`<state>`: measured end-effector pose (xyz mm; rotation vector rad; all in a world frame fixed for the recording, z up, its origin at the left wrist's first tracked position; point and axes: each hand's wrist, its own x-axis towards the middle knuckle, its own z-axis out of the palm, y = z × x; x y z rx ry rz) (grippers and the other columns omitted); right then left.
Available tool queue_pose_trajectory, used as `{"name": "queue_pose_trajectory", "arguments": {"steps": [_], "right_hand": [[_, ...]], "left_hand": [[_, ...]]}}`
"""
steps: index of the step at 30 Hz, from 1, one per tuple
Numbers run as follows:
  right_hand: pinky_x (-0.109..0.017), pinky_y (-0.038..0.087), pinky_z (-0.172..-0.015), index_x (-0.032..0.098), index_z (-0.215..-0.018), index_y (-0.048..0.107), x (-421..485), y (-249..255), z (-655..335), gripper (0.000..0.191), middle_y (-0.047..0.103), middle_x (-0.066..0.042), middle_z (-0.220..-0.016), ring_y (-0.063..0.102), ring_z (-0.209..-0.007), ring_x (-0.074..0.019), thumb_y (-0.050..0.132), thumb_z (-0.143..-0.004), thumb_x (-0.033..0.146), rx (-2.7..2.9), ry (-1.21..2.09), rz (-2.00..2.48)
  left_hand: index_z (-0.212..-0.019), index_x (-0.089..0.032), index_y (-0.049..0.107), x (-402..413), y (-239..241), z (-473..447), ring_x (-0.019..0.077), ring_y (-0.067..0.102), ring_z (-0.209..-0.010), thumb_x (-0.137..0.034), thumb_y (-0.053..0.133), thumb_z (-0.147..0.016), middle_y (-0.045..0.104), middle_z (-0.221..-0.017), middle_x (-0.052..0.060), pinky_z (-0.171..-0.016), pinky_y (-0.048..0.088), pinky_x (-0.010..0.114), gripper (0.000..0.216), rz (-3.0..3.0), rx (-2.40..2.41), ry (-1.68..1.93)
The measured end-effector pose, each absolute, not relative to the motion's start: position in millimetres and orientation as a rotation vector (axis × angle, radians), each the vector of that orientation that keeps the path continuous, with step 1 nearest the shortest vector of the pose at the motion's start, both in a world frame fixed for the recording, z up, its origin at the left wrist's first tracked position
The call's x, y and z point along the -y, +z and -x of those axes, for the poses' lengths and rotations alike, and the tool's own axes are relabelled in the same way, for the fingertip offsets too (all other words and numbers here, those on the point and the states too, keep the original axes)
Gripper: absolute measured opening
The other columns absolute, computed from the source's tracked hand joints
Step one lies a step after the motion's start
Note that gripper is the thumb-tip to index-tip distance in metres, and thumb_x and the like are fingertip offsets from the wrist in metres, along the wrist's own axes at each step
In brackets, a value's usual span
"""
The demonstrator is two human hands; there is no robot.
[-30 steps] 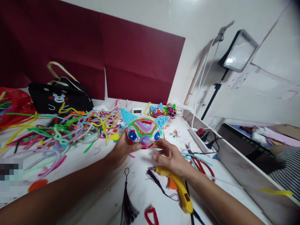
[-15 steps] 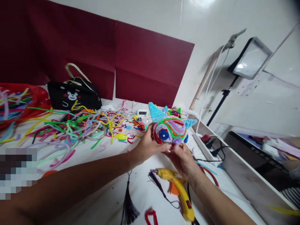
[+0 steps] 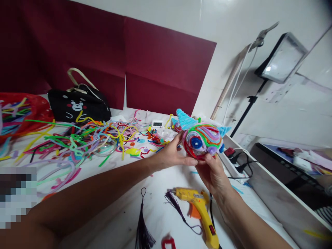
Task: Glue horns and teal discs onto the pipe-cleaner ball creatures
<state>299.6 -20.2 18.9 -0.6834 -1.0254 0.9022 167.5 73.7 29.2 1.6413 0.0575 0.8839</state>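
Both my hands hold a colourful pipe-cleaner animal head (image 3: 204, 138) up above the table. It has striped bands, a blue eye, a purple nose and pointed light-blue ears. My left hand (image 3: 172, 154) grips its left side, thumb along the lower edge. From below, my right hand (image 3: 212, 171) supports it with the thumb near the nose; some of those fingers are hidden. Beneath them lies a yellow glue gun (image 3: 204, 211) with an orange trigger. One dark tassel (image 3: 178, 207) rests by its nozzle, and another black tassel (image 3: 143, 224) lies further left.
Loose pipe cleaners (image 3: 85, 138) are heaped at left, beside a red bag (image 3: 38, 110) and a black bag (image 3: 80, 105). A small white digital timer (image 3: 157, 123) stands at the back. On the right are a power strip (image 3: 233, 166) with cables and a lamp (image 3: 284, 58).
Both hands have shifted right with the animal head, uncovering more of the glue gun. The head is turned slightly, and the camera view has moved a little.
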Motion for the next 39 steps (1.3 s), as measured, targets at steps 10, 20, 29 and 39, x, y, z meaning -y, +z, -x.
{"name": "queue_pose_trajectory", "arguments": {"steps": [10, 20, 29, 39], "right_hand": [[-0.044, 0.045, -0.103, 0.029, -0.113, 0.063, 20, 24, -307, 0.052, 0.069, -0.002, -0.117, 0.062, -0.113, -0.0241, 0.085, -0.066, 0.034, 0.869, 0.939, 0.540], [-0.040, 0.050, -0.097, 0.027, -0.113, 0.063, 19, 23, -310, 0.052, 0.067, -0.004, -0.123, 0.061, -0.114, -0.0239, 0.084, -0.067, 0.034, 0.876, 0.968, 0.532], [-0.038, 0.050, -0.096, 0.025, -0.113, 0.062, 20, 26, -308, 0.053, 0.068, -0.005, -0.120, 0.062, -0.112, -0.0243, 0.085, -0.066, 0.034, 0.893, 0.989, 0.520], [-0.036, 0.052, -0.092, 0.026, -0.114, 0.061, 22, 25, -309, 0.050, 0.069, -0.004, -0.120, 0.063, -0.110, -0.0226, 0.082, -0.069, 0.035, 0.908, 0.996, 0.520]], "left_hand": [[-0.080, -0.016, 0.076, -197, 9, -135, 0.0255, 0.067, -0.091, -0.021, 0.055, -0.078, 0.076, -0.085, 0.008, -0.086, 0.048, 0.034, 0.021, -2.325, -1.202, 0.857], [-0.085, -0.017, 0.078, -199, -17, -151, 0.0285, 0.066, -0.095, -0.028, 0.061, -0.080, 0.073, -0.098, 0.013, -0.078, 0.049, 0.033, 0.021, -2.524, -1.478, 0.678], [-0.090, -0.017, 0.076, -205, -28, -152, 0.0276, 0.064, -0.093, -0.023, 0.063, -0.077, 0.068, -0.100, 0.012, -0.077, 0.048, 0.033, 0.019, -2.549, -1.405, 0.747], [-0.072, -0.018, 0.067, -200, -14, -148, 0.0216, 0.061, -0.090, -0.019, 0.062, -0.070, 0.063, -0.089, 0.005, -0.084, 0.046, 0.032, 0.005, -2.294, -1.155, 1.214]]}}
